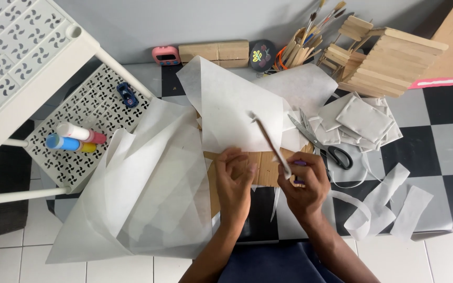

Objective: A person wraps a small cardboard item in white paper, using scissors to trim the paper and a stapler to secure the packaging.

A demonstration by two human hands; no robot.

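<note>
My left hand (233, 183) presses fingertips down on a flat panel of joined wooden sticks (266, 166) that lies partly under a sheet of white paper (237, 110). My right hand (304, 184) grips a thin paintbrush (269, 140) with a pale handle, its tip pointing up and left over the white paper. A purple object shows between my right fingers. Both hands sit side by side at the table's near edge.
Black-handled scissors (323, 144) lie right of the brush, beside a stack of white pads (360, 120) and paper strips (389, 202). A stick-built house (389, 60), a cup of brushes (302, 44), and wooden blocks (216, 52) stand at the back. A white rack (87, 110) at left holds paint bottles (74, 137) and a toy car (127, 94).
</note>
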